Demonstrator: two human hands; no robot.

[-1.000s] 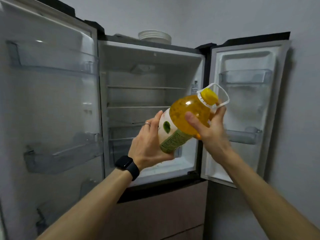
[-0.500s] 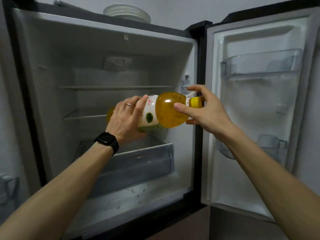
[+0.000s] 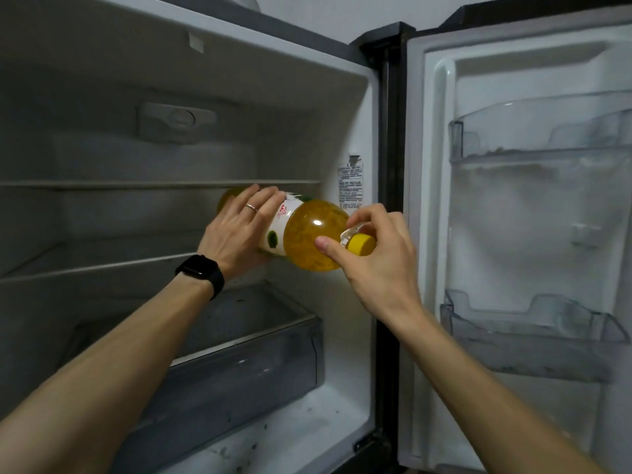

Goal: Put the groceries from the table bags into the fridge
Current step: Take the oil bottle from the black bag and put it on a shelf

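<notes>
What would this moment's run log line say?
bottle: on its side, between two shelves | left hand: grips its body | right hand: holds its neck | fridge door: open

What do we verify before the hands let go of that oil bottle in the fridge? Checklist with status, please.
1. Two-hand hold: left hand grips the oil bottle body, right hand pinches its neck. Ok.
2. Yellow cap on the neck: ok; tightness cannot tell.
3. Bottle clears the upper shelf: ok, its base sits below it.
4. Bottle weight on the lower shelf: cannot tell, the left hand hides the underside.
5. Roll stop: bottle lies on its side with nothing beside it on that shelf. Likely not ok.
</notes>
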